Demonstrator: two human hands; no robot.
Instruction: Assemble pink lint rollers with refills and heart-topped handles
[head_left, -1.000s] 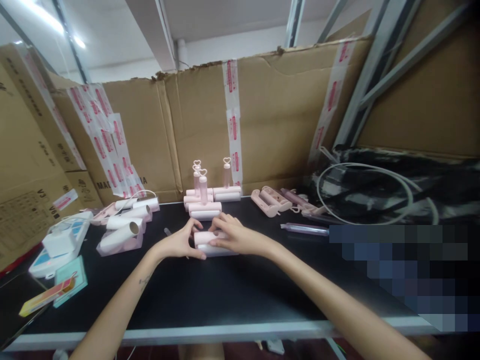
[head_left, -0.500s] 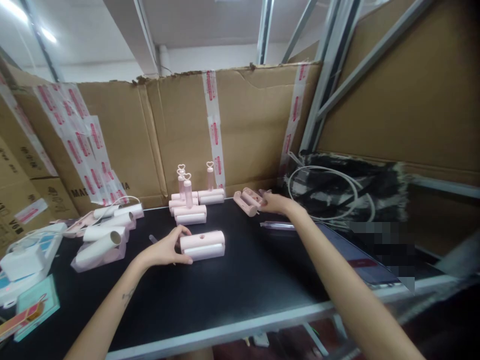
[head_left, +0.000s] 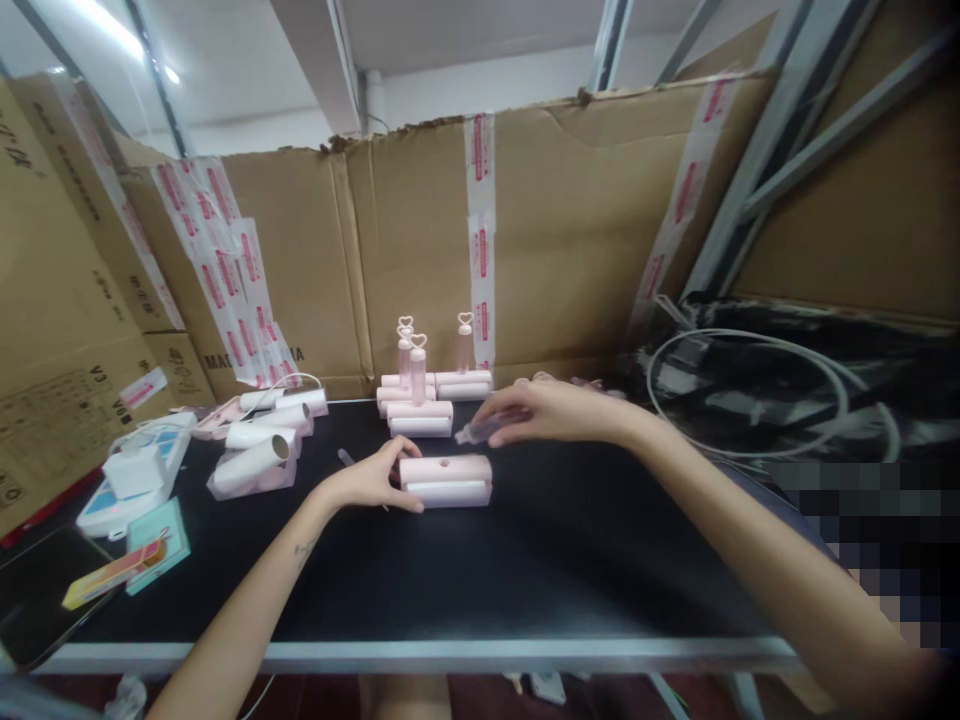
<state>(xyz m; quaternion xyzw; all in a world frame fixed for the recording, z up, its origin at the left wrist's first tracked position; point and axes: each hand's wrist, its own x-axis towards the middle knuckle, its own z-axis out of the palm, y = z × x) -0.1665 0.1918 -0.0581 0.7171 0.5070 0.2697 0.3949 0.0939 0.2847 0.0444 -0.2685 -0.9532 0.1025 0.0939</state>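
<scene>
Four finished pink plastic roller cases (head_left: 420, 418) stand near the black table's (head_left: 525, 570) far edge; left hand (head_left: 373, 482) steadies a handle-less fifth (head_left: 445, 481) mid-table, right hand (head_left: 544, 411) pinching a translucent pink handle (head_left: 480, 430).

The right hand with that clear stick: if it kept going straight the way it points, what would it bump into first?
The right hand points its stick left and slightly down. It would likely meet the pink roller case under the left hand first, though depth is unclear.

Both forearms bare, no sleeves, gloves or rings seen. Small dark tattoo marked left forearm (head_left: 304, 549) near wrist.
</scene>
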